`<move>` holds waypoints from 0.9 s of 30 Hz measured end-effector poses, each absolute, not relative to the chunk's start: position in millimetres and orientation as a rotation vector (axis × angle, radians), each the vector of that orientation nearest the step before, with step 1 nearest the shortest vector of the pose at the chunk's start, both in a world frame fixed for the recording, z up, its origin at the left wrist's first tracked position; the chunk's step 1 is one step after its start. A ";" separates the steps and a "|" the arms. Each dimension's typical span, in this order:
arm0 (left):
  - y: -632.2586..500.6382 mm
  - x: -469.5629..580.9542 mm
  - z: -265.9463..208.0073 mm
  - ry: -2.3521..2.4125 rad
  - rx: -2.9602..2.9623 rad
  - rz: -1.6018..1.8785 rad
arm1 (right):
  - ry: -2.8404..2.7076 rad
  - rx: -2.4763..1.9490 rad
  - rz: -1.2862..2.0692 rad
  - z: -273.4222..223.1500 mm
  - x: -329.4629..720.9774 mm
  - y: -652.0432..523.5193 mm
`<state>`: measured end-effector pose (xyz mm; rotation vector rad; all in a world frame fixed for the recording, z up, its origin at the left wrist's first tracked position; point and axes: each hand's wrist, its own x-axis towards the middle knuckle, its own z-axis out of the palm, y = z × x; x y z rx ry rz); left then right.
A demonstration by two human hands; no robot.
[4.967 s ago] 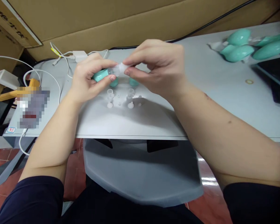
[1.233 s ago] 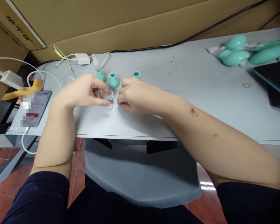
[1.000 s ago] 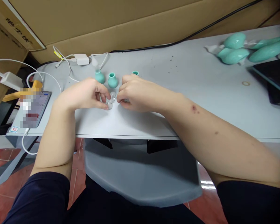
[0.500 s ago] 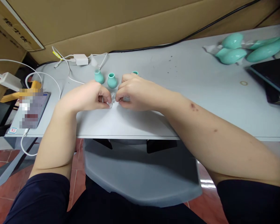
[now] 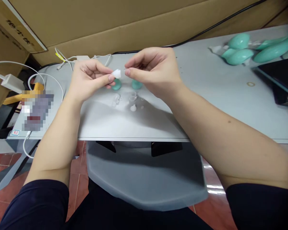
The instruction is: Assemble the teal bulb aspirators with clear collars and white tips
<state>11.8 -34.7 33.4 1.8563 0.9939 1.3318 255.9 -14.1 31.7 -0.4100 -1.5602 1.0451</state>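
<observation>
Pinched between the thumb and fingers of my left hand (image 5: 92, 76) is a small white plastic nozzle-like piece (image 5: 116, 73), raised above the table. Just to its right, my right hand (image 5: 156, 68) is closed in a pinch on a tiny clear piece (image 5: 124, 69), whose kind is too small to make out. Behind and below the fingers stand two teal rubber bulbs, one under the white piece (image 5: 116, 85) and one under my right thumb (image 5: 136, 85). Small clear plastic parts (image 5: 116, 100), a clear cup-shaped part (image 5: 132, 96) and a white round disc with a tab (image 5: 133, 108) lie on the tabletop.
Larger teal bulbs (image 5: 238, 57) lie at the back right, near a dark flat device (image 5: 280, 80). A phone (image 5: 39, 110), white cables and a white charger (image 5: 13, 83) are on the left. A cardboard wall (image 5: 110, 22) borders the grey table (image 5: 206, 105).
Both hands have risen from the tabletop, the left with the white piece and the right with a tiny clear piece. The small parts beneath them now show.
</observation>
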 end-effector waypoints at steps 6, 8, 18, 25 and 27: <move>-28.0 17.8 19.8 1.005 1.836 1.357 | -1.555 -0.547 1.002 31.7 254.2 -17.0; -28.2 19.4 18.9 1.023 1.853 1.346 | -1.574 -0.598 0.982 31.0 253.6 -18.2; -26.6 21.6 16.2 0.981 1.900 1.433 | -1.529 -0.514 1.061 36.3 249.8 -22.0; -29.8 24.6 18.4 0.969 1.879 1.446 | -1.566 -0.672 1.095 41.7 255.3 -27.3; -30.4 25.6 19.0 0.958 1.871 1.460 | -1.597 -0.660 1.031 37.3 255.7 -25.6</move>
